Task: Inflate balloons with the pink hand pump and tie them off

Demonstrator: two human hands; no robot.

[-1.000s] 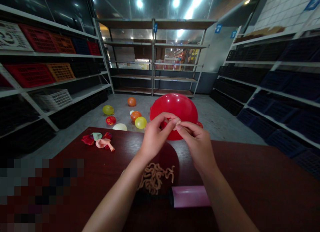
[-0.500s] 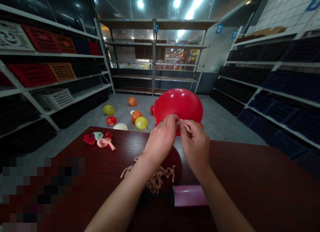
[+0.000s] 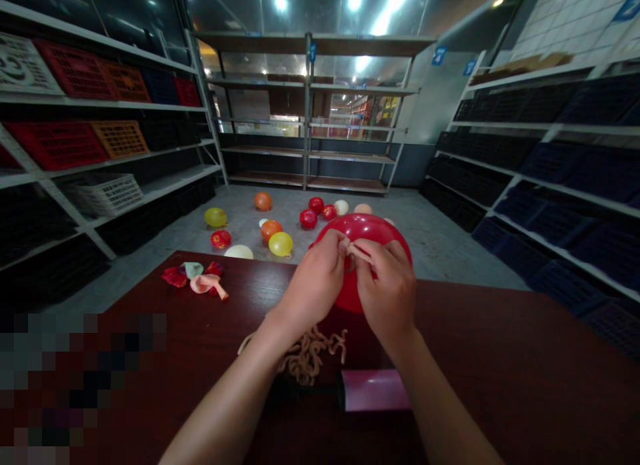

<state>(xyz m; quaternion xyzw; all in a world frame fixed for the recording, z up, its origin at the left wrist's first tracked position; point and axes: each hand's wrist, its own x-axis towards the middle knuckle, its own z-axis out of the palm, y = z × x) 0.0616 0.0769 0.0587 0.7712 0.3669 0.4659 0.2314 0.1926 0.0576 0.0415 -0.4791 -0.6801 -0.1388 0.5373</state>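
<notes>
Balloon (image 3: 367, 230), red and inflated, sits at frame centre above the far edge of the table (image 3: 500, 358); its lower half and neck are hidden behind both hands. Left hand (image 3: 313, 281) and right hand (image 3: 387, 291) are raised side by side, knuckles toward the camera, fingertips pinching a pale strip at the balloon's neck. Whether a knot exists cannot be told. Below the wrists, a tangle of tan bands (image 3: 310, 355), partly covered by the left forearm. Lower centre, a pink cylinder (image 3: 373, 389), its left end lost in shadow. Left of centre, limp balloons (image 3: 197, 278). Beyond, loose balloons (image 3: 280, 243) on the floor.
</notes>
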